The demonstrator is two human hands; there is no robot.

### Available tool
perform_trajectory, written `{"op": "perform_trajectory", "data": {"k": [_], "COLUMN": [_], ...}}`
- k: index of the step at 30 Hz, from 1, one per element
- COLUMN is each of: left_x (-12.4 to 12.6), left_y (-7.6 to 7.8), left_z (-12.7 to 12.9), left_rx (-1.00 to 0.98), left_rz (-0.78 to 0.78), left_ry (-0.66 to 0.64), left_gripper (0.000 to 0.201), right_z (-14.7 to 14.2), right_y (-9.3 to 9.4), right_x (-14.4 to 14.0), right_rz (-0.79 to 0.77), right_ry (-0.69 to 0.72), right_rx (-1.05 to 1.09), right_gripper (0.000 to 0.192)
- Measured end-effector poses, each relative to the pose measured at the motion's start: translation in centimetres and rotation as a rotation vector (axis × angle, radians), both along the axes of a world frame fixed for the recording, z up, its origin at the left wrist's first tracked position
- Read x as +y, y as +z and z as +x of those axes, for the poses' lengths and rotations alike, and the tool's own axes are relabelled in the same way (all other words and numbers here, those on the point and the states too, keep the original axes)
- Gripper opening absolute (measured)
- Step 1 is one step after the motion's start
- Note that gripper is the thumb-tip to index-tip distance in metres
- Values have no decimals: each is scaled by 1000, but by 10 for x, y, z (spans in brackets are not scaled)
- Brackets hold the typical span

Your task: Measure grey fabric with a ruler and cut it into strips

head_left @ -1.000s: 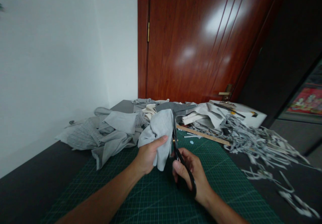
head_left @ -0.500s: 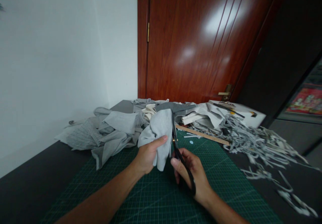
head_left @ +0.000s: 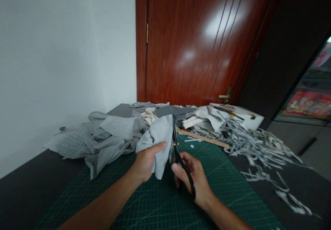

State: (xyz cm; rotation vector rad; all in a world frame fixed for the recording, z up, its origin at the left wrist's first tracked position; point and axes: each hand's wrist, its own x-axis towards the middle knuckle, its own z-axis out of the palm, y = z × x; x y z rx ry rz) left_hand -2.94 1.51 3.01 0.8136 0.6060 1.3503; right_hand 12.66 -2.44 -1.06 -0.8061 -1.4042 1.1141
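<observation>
My left hand (head_left: 146, 161) grips a folded piece of light grey fabric (head_left: 161, 133), thumb on top, raised above the green cutting mat (head_left: 152, 209). In my right hand (head_left: 193, 176) is a pair of black scissors (head_left: 176, 147), my fingers through the handles. Their blades point away from me, along the right edge of the fabric. Whether the blades are parted is too fine to tell. The fingers beneath the fabric are hidden.
Crumpled grey fabric (head_left: 111, 137) is heaped at the left. A wooden ruler (head_left: 204, 138) lies across the mat's far end. To the right are a tangle of cut grey strips (head_left: 248, 143) and a white box (head_left: 252, 119). A brown door (head_left: 181, 50) stands behind.
The view has turned slightly to the right, so everything sits further left. Both hands keep their hold on the fabric and the scissors, in nearly the same pose.
</observation>
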Motion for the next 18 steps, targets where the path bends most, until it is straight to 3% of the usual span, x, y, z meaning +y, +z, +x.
{"op": "perform_trajectory", "data": {"k": [9, 18], "left_x": [-1, 1], "left_y": [11, 13], "left_z": [5, 0], "left_rx": [-46, -82], "left_rz": [55, -57], "left_ry": [115, 163], "left_gripper": [38, 34], "right_z": [-2, -2], "right_y": [-2, -2], "right_x": [-4, -5], "right_rz": [-9, -4], "right_ry": [50, 92], "right_rx": [-43, -63], "right_gripper": [49, 52]}}
